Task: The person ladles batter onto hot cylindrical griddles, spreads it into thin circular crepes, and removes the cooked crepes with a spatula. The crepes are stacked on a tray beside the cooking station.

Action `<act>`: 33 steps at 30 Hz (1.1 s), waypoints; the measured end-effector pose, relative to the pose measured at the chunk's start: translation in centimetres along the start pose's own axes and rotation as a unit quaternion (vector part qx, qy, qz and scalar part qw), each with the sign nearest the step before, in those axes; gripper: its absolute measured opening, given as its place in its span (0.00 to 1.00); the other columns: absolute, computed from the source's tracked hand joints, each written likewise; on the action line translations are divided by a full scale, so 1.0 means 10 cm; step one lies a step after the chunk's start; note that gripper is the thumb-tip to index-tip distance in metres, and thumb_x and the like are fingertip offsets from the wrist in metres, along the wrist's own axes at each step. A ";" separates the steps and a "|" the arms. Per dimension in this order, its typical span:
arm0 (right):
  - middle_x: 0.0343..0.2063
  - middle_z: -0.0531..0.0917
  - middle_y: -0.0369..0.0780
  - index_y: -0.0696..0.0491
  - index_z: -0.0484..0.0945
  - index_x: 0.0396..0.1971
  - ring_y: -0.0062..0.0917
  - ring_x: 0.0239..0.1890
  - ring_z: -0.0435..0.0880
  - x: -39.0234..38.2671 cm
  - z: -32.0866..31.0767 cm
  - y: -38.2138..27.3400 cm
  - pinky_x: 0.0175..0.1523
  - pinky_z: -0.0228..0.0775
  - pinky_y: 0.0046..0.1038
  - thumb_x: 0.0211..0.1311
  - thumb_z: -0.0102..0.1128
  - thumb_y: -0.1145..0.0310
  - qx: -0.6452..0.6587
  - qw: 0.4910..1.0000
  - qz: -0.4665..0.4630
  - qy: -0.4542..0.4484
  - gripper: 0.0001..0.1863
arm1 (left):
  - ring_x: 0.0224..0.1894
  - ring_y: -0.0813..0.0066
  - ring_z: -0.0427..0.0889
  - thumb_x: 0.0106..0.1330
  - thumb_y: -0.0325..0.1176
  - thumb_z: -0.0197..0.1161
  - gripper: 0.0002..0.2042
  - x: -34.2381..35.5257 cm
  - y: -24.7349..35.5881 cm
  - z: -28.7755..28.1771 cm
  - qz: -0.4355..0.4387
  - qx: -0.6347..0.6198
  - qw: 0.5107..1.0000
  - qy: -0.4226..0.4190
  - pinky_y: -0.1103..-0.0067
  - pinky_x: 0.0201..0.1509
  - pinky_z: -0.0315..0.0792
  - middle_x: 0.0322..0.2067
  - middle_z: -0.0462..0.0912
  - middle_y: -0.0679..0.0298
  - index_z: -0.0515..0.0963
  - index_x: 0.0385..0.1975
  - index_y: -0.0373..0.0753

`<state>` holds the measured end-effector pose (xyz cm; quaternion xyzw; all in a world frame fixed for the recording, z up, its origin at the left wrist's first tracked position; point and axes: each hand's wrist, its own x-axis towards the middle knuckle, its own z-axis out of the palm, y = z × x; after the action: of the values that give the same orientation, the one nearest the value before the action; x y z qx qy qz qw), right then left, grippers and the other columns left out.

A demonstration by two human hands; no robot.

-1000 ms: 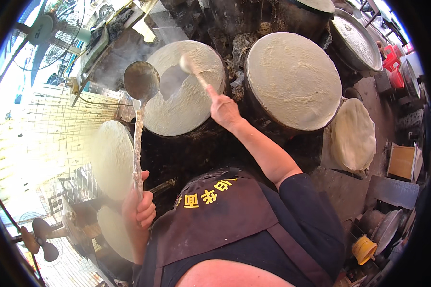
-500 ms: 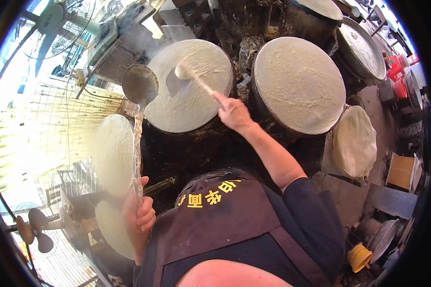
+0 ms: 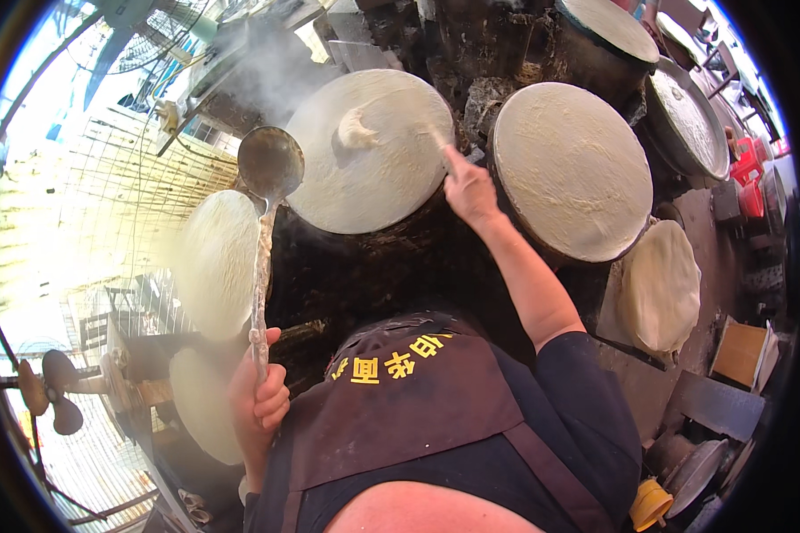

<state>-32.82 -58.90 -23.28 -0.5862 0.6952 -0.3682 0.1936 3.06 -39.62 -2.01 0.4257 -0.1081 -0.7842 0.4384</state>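
Observation:
My left hand (image 3: 260, 391) grips the long crusted handle of a metal ladle (image 3: 267, 160), held upright beside the middle griddle. My right hand (image 3: 471, 186) grips a thin wooden spreader (image 3: 360, 129), whose pale head is motion-blurred on the batter of the steaming middle griddle (image 3: 364, 200). The batter covers most of that round surface, with a small grey patch near the head. Just right of my hand is a second round griddle (image 3: 573, 186) coated in pale batter.
Pale discs (image 3: 213, 262) stand at left near a wire grid (image 3: 107, 204) and fans (image 3: 53, 391). A folded sheet (image 3: 658, 284) lies at right. Behind are pots (image 3: 689, 120), red plastic containers (image 3: 751, 178) and part of another person's arm (image 3: 649, 22). A yellow bucket (image 3: 649, 502) is at lower right.
My right hand has moved rightward with the spreader. The bare patch in the batter has shrunk. The view has shifted slightly, and my left hand still holds the ladle.

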 end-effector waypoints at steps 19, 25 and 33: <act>0.35 0.82 0.51 0.43 0.71 0.58 0.45 0.39 0.82 0.18 -0.19 -0.17 0.43 0.73 0.42 0.58 0.44 0.76 -0.129 0.940 -0.197 -0.247 0.26 | 0.11 0.86 0.57 0.76 0.42 0.42 0.21 0.27 -0.18 -0.21 -0.054 -0.018 0.998 -0.026 0.87 0.09 0.57 0.19 0.61 0.70 0.58 0.66 0.42; 0.34 0.83 0.48 0.49 0.70 0.59 0.41 0.37 0.83 -0.45 -0.61 0.33 0.43 0.73 0.36 0.54 0.53 0.77 0.005 0.979 -0.149 -0.136 0.28 | 0.12 0.87 0.57 0.76 0.41 0.43 0.19 0.74 -0.11 -0.31 -0.033 0.054 0.998 -0.012 0.88 0.10 0.54 0.20 0.62 0.70 0.62 0.62 0.43; 0.24 0.76 0.45 0.52 0.69 0.60 0.26 0.27 0.78 -1.43 0.04 -0.15 0.39 0.71 0.26 0.54 0.59 0.76 0.158 0.981 -0.033 -0.111 0.29 | 0.13 0.87 0.62 0.72 0.37 0.51 0.19 1.50 -0.05 -0.21 0.075 0.327 0.939 0.081 0.86 0.12 0.58 0.19 0.65 0.72 0.65 0.61 0.44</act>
<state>-28.17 -45.36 -24.78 -0.6082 0.5830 -0.4121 0.3470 0.60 -50.64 -12.17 0.5985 -0.3540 -0.6331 0.3401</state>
